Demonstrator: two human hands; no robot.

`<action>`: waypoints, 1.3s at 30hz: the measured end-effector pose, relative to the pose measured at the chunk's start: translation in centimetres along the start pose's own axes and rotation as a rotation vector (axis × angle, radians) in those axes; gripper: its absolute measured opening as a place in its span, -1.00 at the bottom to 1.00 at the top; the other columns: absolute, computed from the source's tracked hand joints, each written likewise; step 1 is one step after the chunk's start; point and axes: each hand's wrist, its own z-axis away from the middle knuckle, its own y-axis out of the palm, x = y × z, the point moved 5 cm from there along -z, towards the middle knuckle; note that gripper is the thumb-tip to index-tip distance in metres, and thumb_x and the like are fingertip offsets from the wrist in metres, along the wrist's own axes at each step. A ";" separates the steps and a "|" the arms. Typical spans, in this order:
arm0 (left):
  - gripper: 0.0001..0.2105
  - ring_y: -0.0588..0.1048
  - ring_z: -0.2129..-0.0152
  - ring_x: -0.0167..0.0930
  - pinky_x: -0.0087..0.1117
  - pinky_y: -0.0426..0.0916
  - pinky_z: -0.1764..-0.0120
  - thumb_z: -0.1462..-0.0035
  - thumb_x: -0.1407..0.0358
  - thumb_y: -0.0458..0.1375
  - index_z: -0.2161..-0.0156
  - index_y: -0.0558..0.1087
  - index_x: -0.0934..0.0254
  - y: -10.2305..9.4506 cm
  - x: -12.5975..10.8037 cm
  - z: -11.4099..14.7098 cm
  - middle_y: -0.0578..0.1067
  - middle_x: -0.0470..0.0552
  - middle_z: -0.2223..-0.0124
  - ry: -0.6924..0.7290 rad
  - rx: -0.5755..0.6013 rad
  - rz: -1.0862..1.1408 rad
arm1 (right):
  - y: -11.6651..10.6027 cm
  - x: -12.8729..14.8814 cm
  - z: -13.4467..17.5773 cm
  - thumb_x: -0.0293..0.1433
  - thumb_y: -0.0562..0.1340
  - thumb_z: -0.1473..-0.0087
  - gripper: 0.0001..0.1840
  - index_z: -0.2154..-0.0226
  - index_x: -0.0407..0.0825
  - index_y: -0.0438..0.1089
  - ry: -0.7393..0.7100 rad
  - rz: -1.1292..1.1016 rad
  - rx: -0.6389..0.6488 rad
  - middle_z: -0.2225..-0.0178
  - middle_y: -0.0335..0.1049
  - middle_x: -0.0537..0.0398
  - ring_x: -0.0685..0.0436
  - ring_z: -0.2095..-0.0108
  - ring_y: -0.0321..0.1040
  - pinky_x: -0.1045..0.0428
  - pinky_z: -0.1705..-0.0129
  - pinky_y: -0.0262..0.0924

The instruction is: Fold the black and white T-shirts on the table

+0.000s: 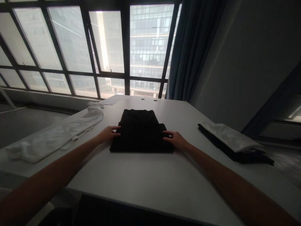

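Note:
A black folded garment (141, 135) lies flat in front of me, with a wider near part and a narrower far part; its exact kind does not show. At its left edge, my left hand (109, 133) has thumb and forefinger on the cloth, closed on the side of the fold. My right hand (176, 139) grips the right edge in the same way, thumb and finger on the black cloth. The remaining fingers of both hands are mostly hidden.
The garment rests on a white table (138, 175). A long white cloth (58, 135) with a strap lies at the left. On the right is a folded white cloth (231, 136) over a black cloth (223, 149). Windows and a blue curtain (190, 50) stand behind.

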 end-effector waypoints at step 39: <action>-0.74 0.53 0.39 -0.29 -0.32 0.40 0.24 0.06 0.13 0.35 0.27 0.59 0.23 -2.6 -0.5 -7.0 0.59 -0.01 0.38 0.176 -0.285 -0.182 | -0.3 1.1 -9.8 -0.37 0.35 -0.03 -0.78 0.22 -0.06 0.60 -0.120 0.438 -0.217 0.25 0.61 -0.02 -0.17 0.20 0.52 -0.02 0.07 0.35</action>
